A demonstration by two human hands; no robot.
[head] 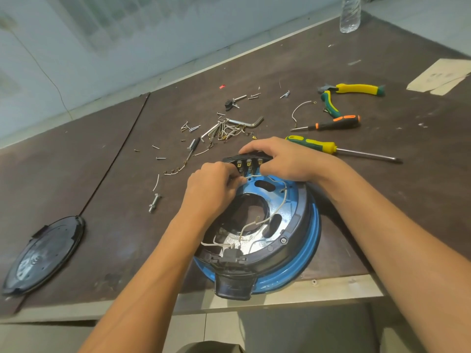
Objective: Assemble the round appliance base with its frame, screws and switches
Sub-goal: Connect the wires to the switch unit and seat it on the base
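We see the base (309, 240), round with a blue rim, lying at the near edge of the surface (280, 67), partly over the edge. A black frame (300, 220) sits inside its rim, and a black socket (233, 284) juts from its near side.

The right hand (288, 159) grips the switch block (248, 161) at the far side of the base, fingers curled over its top and thumb below. The block's brass terminals face us. The left hand (211, 187) is closed, its fingertips pinching the end of a white wire (283, 200) just beside those terminals. The wire loops back across the blue plate toward the socket.

Beyond the hands we find a scatter of screws (190, 128) with a hex key (251, 122) among short wire pieces. A bolt (154, 202) lies alone, left of the base. To the right, a yellow-handled screwdriver (321, 145) lies just beyond the right hand. Farther off are a black screwdriver (336, 122) and pliers (354, 89).

A black lid (46, 253) rests well apart on the left, near the edge of the surface. A clear bottle (350, 14) stands at the far corner, and a sheet of paper (441, 77) lies at the right edge.
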